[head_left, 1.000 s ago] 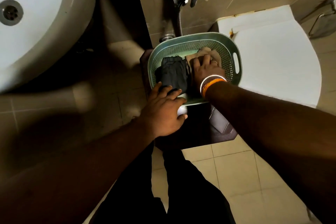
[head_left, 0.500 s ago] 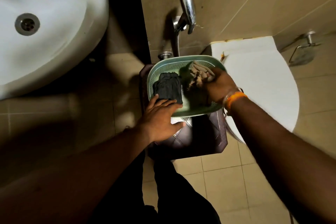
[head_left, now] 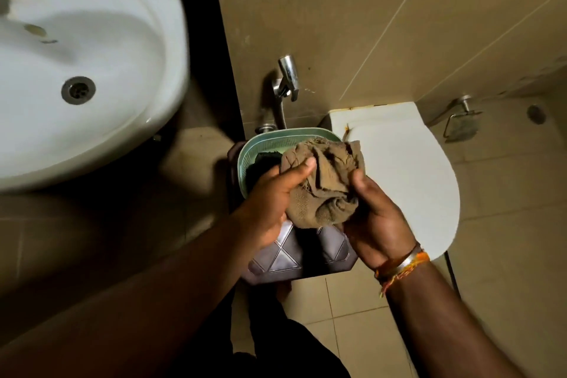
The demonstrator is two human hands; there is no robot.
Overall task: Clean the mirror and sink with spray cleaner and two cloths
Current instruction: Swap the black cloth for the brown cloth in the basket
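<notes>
We now have the brown cloth [head_left: 322,181] out of the green basket [head_left: 270,144], bunched in both hands.

Half a second ago only our right hand [head_left: 372,218] pinched it inside the basket; now our left hand [head_left: 276,190] has joined, both grips closed on it just above the basket's near rim. The dark cloth [head_left: 260,164] waits inside. The sink [head_left: 92,70] lies up-left of the basket, the toilet lid [head_left: 414,181] crowding its right.

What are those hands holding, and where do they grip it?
Both hold the brown cloth: left hand pinches its left edge, right hand grips its right side.
</notes>
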